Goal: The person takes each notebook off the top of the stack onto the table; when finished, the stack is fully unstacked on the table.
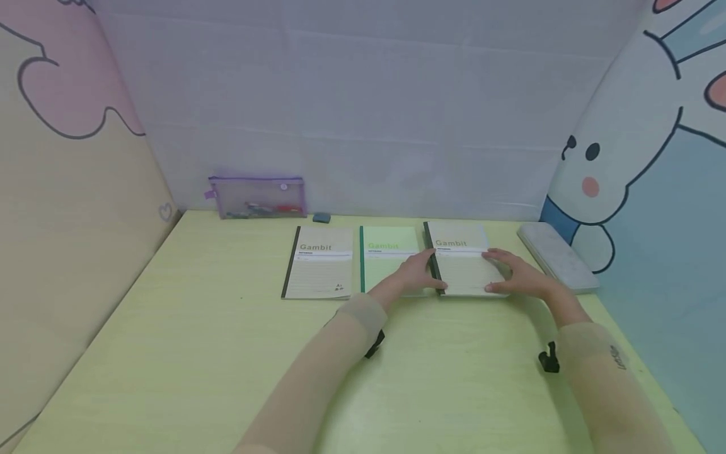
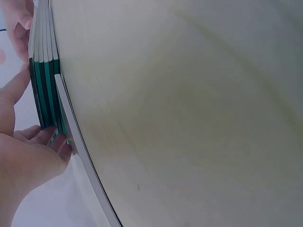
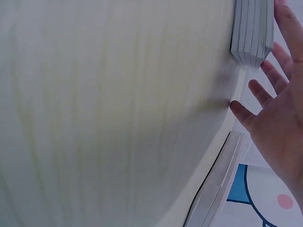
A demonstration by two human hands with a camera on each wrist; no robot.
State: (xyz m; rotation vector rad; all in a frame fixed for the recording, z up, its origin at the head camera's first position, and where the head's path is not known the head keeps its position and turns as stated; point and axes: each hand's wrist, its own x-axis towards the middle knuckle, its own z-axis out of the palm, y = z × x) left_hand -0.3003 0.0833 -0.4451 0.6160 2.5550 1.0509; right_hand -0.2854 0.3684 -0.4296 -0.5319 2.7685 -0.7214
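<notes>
A stack of several notebooks [image 1: 465,271], its top one pale with a black spine, lies at the right end of a row on the table. Dark and green spines show in the left wrist view's stack [image 2: 45,92]. My left hand [image 1: 414,272] is at the spine side, thumb by the near corner and fingertips against the spines. At the opposite side my right hand [image 1: 518,275] has its fingers spread, fingertips right at the page edges [image 3: 253,33]. Left of the stack lie a green notebook [image 1: 386,268] and another pale notebook [image 1: 320,271] with a black spine.
A clear purple-edged pencil pouch [image 1: 261,198] with pens leans against the back wall. Next to it sits a small dark blue eraser-like block [image 1: 321,218]. A pale flat case [image 1: 558,255] lies at the right edge of the table [image 1: 187,353], by the cartoon-printed side wall.
</notes>
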